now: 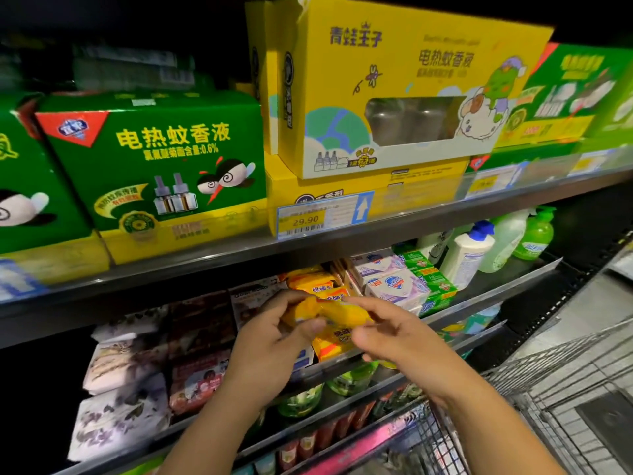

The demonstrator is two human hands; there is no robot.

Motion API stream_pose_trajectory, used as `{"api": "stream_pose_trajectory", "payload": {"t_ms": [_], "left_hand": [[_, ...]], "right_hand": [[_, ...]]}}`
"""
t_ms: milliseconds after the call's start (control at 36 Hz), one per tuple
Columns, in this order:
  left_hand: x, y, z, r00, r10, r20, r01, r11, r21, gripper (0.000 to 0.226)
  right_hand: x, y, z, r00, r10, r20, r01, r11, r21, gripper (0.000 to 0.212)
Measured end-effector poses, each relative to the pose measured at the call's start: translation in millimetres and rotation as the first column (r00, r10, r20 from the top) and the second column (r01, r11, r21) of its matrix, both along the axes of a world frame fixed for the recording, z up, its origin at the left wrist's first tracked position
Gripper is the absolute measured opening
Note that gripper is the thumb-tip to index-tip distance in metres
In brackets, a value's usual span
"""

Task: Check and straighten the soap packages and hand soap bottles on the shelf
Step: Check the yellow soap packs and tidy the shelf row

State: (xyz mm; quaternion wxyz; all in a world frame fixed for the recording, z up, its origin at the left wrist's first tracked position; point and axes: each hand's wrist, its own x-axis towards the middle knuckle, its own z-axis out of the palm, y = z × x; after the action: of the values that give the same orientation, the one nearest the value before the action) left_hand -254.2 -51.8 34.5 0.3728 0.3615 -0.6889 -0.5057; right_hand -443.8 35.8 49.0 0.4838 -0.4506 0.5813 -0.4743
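Note:
A yellow soap package (329, 311) is held up in front of the middle shelf by both hands. My left hand (274, 341) grips its left end with curled fingers and thumb. My right hand (394, 332) pinches its right end. More yellow soap packages (315, 281) are stacked behind and one lies below (334, 344). White-lilac soap boxes (394, 286) and green soap boxes (435, 282) stand to the right. Further right stand a white bottle with a blue cap (469, 252) and a green hand soap bottle (537, 234).
The upper shelf (239, 252) carries green (154, 156) and yellow (394, 94) mosquito-liquid boxes with a 29.90 price tag (305, 219). Pale and dark soap packs (137, 358) fill the left. A wire shopping cart (548, 406) stands at the lower right.

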Motion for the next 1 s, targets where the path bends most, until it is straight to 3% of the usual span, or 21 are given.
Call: {"api": "stream_pose_trajectory", "payload": {"t_ms": [56,167,194,250,306,361,417,528,667,861,917,1000], "left_hand": [[-2,1,5,0.999,0.024,-0.044,-0.022,0.999,0.045,0.027],[-4,5,14,0.995,-0.007,-0.098,0.015,0.997,0.080,0.028],[-4,6,15,0.993,-0.012,-0.114,0.022,0.996,0.083,0.027],[-5,6,17,0.994,0.002,-0.111,0.004,0.998,0.059,0.028],[-6,7,19,0.995,0.028,-0.091,-0.027,1.000,0.011,0.033],[-9,11,21,0.999,0.029,-0.044,-0.031,0.999,-0.043,0.041],[-12,16,22,0.999,0.020,0.029,-0.016,0.992,-0.127,0.047],[-6,16,22,0.999,0.020,0.031,-0.017,0.993,-0.119,0.047],[7,8,19,0.998,-0.006,-0.065,0.007,1.000,0.012,0.047],[3,10,1,0.969,-0.094,0.227,0.126,0.983,-0.133,0.042],[-3,12,-1,0.955,-0.083,0.285,0.152,0.961,-0.231,0.035],[-5,10,-4,0.971,-0.022,0.237,0.096,0.946,-0.308,0.043]], "right_hand": [[2,-4,-1,0.997,0.030,-0.071,-0.034,0.997,-0.062,0.051],[7,-12,-6,0.923,-0.057,-0.380,-0.016,0.982,-0.186,0.038],[8,-12,-7,0.919,-0.054,-0.391,-0.025,0.981,-0.194,0.036],[15,-13,-7,0.951,-0.005,-0.311,-0.053,0.983,-0.178,0.031],[24,-14,-8,0.989,0.052,-0.135,-0.072,0.986,-0.149,0.031],[35,-16,-11,0.989,0.133,0.067,-0.124,0.984,-0.125,0.036],[44,-14,-11,0.975,0.182,0.131,-0.162,0.976,-0.148,0.040],[38,-11,-19,0.995,0.094,-0.041,-0.100,0.980,-0.173,0.027],[10,-6,-19,0.997,-0.071,-0.002,0.068,0.961,-0.269,0.029],[9,-2,4,0.984,-0.170,-0.051,0.134,0.901,-0.413,0.037],[15,-3,6,0.977,-0.164,-0.140,0.088,0.897,-0.433,0.035],[16,-3,5,0.922,-0.155,-0.356,-0.039,0.876,-0.480,0.037]]}}
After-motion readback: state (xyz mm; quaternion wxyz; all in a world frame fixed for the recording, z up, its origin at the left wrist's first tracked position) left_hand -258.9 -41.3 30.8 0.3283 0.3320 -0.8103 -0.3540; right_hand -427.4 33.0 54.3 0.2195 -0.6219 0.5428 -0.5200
